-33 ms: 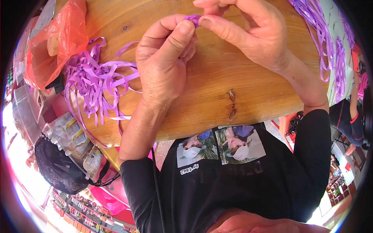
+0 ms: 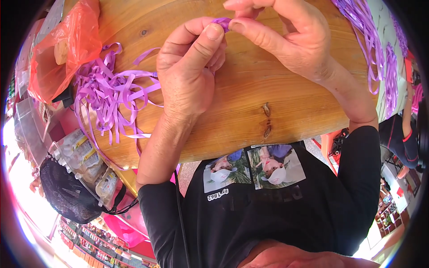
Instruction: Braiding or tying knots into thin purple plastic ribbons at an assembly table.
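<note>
Pinching glossy purple ribbon w/ L hand.

The left forearm rises to a left hand with curled fingers, its thumb pinching against the index finger. The right forearm slants inward; the right hand points its thumb leftward, tip near the left thumb's, fingers arching above.

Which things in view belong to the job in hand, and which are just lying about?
In use:
- purple ribbon, pinched by the left hand, right hand close at it
- ribbon pile on the table, likely

Apparently lying about:
- red plastic bag
- black mesh item
</note>
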Available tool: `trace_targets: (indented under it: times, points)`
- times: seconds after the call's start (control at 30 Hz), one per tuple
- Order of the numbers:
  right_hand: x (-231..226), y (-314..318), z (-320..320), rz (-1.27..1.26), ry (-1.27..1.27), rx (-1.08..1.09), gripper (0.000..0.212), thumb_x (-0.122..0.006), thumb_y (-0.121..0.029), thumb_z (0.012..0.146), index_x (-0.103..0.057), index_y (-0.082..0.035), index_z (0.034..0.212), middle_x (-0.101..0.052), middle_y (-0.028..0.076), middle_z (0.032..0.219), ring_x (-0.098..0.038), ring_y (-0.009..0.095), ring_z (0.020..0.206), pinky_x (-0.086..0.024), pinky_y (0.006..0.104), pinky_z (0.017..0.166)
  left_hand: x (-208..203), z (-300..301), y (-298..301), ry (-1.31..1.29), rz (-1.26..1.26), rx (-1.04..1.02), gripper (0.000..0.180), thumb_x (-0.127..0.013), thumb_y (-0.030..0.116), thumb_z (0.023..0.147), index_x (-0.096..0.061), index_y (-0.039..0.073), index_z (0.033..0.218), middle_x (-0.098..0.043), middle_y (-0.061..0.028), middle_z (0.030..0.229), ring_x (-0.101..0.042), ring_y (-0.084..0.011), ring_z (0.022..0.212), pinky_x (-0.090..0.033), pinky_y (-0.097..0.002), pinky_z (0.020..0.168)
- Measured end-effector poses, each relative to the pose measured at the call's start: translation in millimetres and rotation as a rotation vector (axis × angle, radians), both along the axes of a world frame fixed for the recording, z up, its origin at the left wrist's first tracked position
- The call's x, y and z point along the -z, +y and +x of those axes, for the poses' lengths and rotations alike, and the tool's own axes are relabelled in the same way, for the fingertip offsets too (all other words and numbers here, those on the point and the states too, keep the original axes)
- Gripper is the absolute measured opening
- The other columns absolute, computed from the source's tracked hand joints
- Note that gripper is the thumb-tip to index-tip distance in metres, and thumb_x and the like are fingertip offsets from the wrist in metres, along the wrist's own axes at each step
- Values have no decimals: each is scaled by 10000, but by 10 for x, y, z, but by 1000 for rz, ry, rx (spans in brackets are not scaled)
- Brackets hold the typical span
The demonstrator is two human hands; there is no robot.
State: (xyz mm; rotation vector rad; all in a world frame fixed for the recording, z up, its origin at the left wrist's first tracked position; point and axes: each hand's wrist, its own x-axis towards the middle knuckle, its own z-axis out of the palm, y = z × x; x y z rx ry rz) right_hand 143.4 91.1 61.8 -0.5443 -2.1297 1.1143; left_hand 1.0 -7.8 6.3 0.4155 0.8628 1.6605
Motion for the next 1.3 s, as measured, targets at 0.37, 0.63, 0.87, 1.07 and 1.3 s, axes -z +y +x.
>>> trace_targets:
  times: [0.37, 0.63, 0.87, 1.07, 1.3]
  points:
    - [-2, 93, 11, 441, 47, -106, 169, -697, 7, 704, -632, -41, 853, -563, 64, 764, -536, 225, 651, -406, 300, 570, 7, 0, 14, 16, -31, 27, 96, -630, 54, 844, -627, 12, 931, -556, 1, 700, -392, -43, 535, -282, -190, 475]
    - [-14, 71, 34, 257, 31, -49, 143, -650, 36, 657, -592, -46, 758, -572, 81, 739, -551, 247, 644, -426, 302, 553, -63, 36, 15, 202, -103, 40, 155, -650, 25, 824, -629, -3, 975, -615, 3, 841, -490, -25, 677, -369, -158, 578]
    - [534, 381, -110, 529, 601, -225, 116, -639, 26, 671, -590, -41, 752, -588, 84, 723, -565, 246, 642, -438, 294, 546, -59, 38, 39, 318, -48, 78, 165, -660, 14, 814, -635, 1, 977, -624, 12, 866, -523, -26, 753, -403, -149, 657]
    - [51, 78, 56, 135, 24, -54, 110, -643, 25, 675, -590, -37, 750, -586, 78, 712, -566, 241, 629, -437, 288, 542, -105, 69, -6, 479, -154, 3, 130, -687, 47, 804, -658, 1, 922, -619, 38, 794, -492, -2, 673, -380, -138, 587]
    - [34, 89, 97, 64, 15, -29, 97, -638, 23, 693, -595, -33, 759, -589, 80, 728, -581, 224, 641, -444, 279, 550, -114, 51, -47, 423, -141, 27, 119, -672, 58, 822, -671, 12, 932, -604, 56, 773, -457, 9, 643, -340, -126, 547]
